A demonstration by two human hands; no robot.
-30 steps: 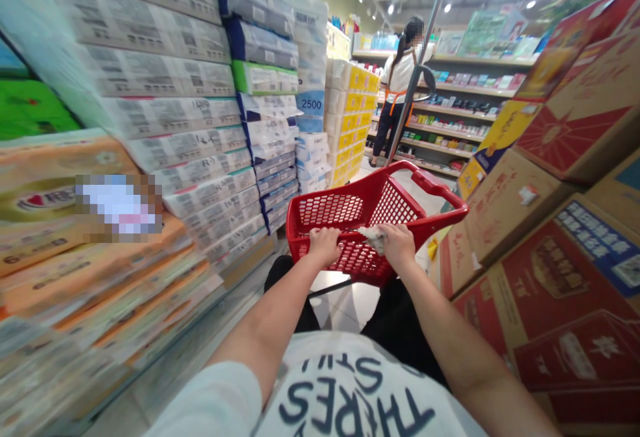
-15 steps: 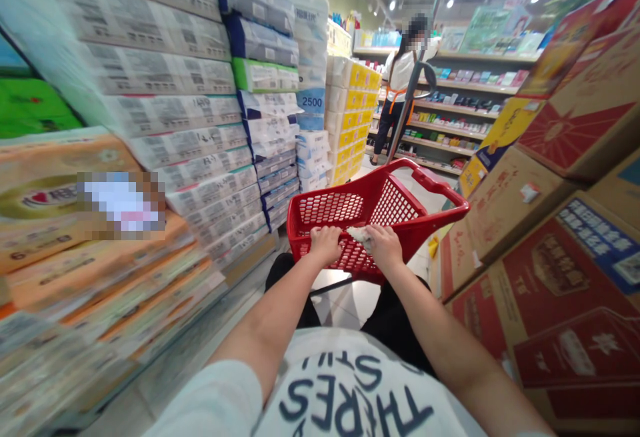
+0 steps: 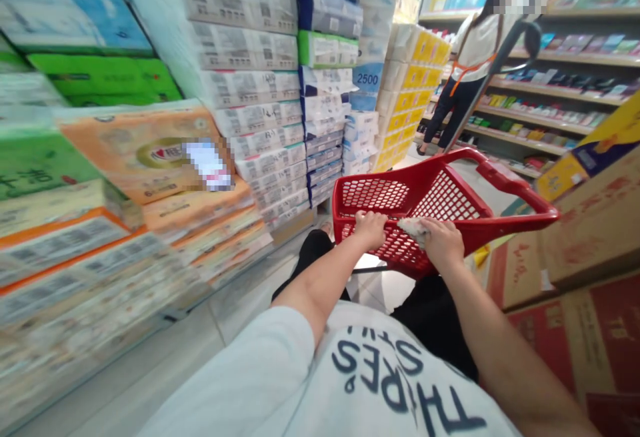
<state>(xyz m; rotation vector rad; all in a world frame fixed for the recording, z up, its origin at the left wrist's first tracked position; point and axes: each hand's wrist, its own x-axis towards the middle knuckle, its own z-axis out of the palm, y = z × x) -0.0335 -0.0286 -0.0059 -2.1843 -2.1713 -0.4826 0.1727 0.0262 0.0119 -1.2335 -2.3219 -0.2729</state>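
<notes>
A red plastic shopping basket (image 3: 450, 197) on a long pole handle (image 3: 487, 83) stands in front of me in a shop aisle. My left hand (image 3: 371, 227) is closed over the basket's near rim. My right hand (image 3: 443, 242) grips the same rim a little to the right, with a crumpled white cloth or tissue (image 3: 413, 226) pressed under its fingers. The basket looks empty inside.
Tall stacks of packaged tissue and paper rolls (image 3: 240, 90) line the left side. Cardboard boxes (image 3: 590, 237) are piled on the right. A person in a white top and orange apron (image 3: 475, 57) stands ahead by shelves (image 3: 550, 110). Grey tiled floor (image 3: 210, 330) runs between.
The view has swung to the left and down, so the basket and my hands now sit further right in the picture. Both hands keep their hold on the rim.
</notes>
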